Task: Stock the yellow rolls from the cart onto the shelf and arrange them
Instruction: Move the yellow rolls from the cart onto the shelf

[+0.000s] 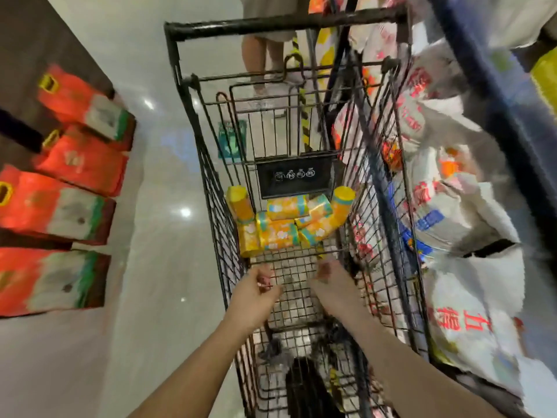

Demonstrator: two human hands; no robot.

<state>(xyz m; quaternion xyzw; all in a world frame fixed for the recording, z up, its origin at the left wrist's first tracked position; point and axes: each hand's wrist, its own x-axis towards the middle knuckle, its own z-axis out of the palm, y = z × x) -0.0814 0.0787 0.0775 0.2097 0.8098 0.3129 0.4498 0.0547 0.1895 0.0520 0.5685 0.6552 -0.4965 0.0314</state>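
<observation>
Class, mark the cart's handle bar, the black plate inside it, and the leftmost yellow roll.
handle bar point(286, 24): head view, bar's middle.
black plate point(294, 175): head view, plate's centre.
leftmost yellow roll point(241, 208): head view, its side.

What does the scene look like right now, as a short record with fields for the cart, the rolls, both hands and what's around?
cart: black wire, seen from above
rolls: yellow rolls piled at the far end of the cart, one upright at each side
left hand: inside the cart, short of the rolls, fingers curled, holding nothing
right hand: beside it, also short of the rolls; grip unclear
around: red packs on the left, white sacks on the right
</observation>
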